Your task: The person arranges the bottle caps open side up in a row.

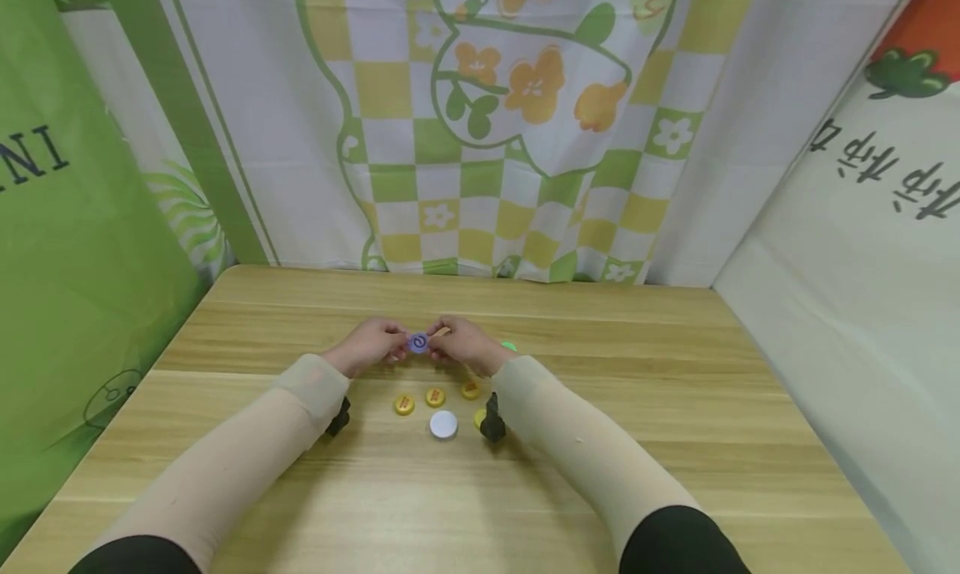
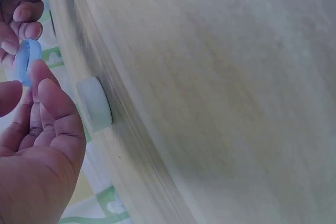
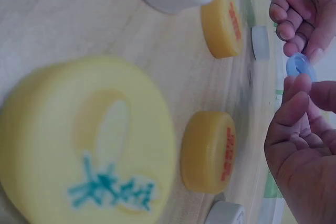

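A blue-purple bottle cap point(image 1: 418, 342) with a dark mark on top is held up between both hands. My left hand point(image 1: 374, 341) pinches its left edge with thumb and fingertips. From the other side my right hand point(image 1: 462, 342) pinches it as well. In the left wrist view the cap point(image 2: 22, 69) looks tilted on edge, clear of the table. The right wrist view has the same blue cap point(image 3: 300, 67) between the fingertips. A pale round cap point(image 2: 95, 104) stands on the table near the left hand; the head view hides it.
Nearer me lie yellow caps with red print point(image 1: 435, 397), a white cap point(image 1: 443, 425) and a paler yellow cap with green writing point(image 3: 94, 150). A green cap point(image 1: 509, 346) shows partly behind the right wrist. Printed curtains point(image 1: 510, 207) border the wooden table point(image 1: 645, 374).
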The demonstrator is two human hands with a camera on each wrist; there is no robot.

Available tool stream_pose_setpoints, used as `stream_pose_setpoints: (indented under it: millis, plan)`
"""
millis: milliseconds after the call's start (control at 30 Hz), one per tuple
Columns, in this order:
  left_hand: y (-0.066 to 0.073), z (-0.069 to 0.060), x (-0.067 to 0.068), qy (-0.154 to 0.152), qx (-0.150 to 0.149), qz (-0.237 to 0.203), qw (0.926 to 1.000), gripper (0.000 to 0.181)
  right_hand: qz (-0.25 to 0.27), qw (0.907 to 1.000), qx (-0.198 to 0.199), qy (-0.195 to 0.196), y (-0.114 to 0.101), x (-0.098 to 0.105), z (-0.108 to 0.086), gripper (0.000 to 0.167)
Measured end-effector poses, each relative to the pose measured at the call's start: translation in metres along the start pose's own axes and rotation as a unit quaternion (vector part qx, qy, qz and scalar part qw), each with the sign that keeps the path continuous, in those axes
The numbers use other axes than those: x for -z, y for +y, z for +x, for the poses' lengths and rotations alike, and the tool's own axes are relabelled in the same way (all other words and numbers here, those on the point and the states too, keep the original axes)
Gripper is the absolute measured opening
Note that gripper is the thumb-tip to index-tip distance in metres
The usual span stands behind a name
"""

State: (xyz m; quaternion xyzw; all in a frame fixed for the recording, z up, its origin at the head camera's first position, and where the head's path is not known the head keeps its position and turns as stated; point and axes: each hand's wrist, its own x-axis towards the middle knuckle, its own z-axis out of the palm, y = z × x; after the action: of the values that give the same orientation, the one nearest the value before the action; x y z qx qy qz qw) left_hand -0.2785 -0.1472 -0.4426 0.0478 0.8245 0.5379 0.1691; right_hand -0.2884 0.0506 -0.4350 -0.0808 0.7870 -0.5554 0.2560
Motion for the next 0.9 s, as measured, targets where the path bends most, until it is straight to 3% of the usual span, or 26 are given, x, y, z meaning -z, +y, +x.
stream_pose_setpoints:
  millis: [133,467,900]
  plan:
    - [-0.0002,0.0018,-0.0008,0.006,-0.001,0.009,0.9999,0.023,0.004,0.9999,-0.006,0.013,0.0023,-0.0018,0.0023,0.021]
    - [-0.0008,0.0063,-0.0038,0.025,0.003,0.012,0.9996,0.019,-0.015,0.9995,-0.006,0.026,0.0015,-0.005,-0.0009,0.009]
    - [0.006,0.006,-0.0083,0.007,0.023,-0.027,0.9993,0.023,-0.046,0.9973,-0.016,0.055,0.0081,-0.006,0.0029,0.007]
